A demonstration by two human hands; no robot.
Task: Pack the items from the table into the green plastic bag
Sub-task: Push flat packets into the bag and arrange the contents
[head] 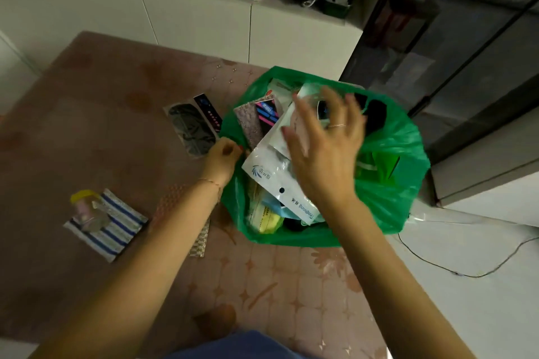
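Observation:
The green plastic bag (388, 201) stands open on the table's right side, filled with several packets. My left hand (223, 156) pinches the bag's left rim. Spread above the bag's mouth, my right hand (323, 140) has its fingers on a clear packet (309, 93); I cannot tell whether it grips it. A white packet with blue print (268, 169) lies on top inside. On the table remain a black-patterned packet (189, 128), a blue-striped packet (116, 227) with a small yellow-lidded jar (87, 210) on it, and a checked packet (201, 239) under my left forearm.
The table (87, 96) has a pink patterned cover. White cabinets (189, 17) stand behind it with dark clutter on top. A glass-fronted cabinet (466, 52) rises at the right. A thin black cable (466, 274) lies on the floor at the right.

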